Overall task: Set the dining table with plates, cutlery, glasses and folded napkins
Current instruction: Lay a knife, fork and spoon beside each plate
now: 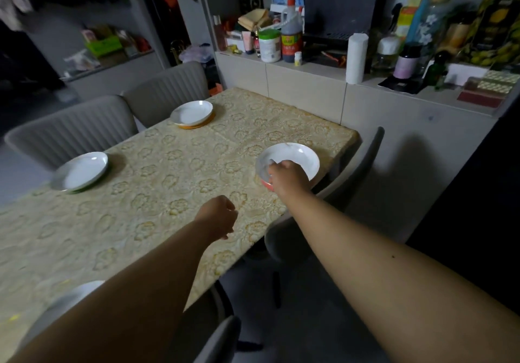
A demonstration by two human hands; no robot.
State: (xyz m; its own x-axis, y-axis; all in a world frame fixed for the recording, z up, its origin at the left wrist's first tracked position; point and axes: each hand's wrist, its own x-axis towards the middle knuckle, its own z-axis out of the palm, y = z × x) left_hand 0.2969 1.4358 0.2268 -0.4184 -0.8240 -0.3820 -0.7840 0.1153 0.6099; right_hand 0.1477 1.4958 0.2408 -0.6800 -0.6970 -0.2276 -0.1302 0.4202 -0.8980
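Note:
A dining table [168,171] with a yellow flowered cloth bears several white plates. My right hand [287,177] grips the near rim of a white plate [295,157] with a red underside at the table's right edge. My left hand [219,219] hovers over the cloth with its fingers curled and nothing in it. Another white plate [81,171] with a green underside lies at the left edge. A plate [192,112] on an orange base sits at the far end. A further plate [73,295] shows partly behind my left forearm.
Grey ribbed chairs [73,132] stand along the table's left side, and grey chairs [360,171] are tucked in on the right. A beige sideboard [309,87] behind the table is crowded with bottles, jars and a paper roll [356,59].

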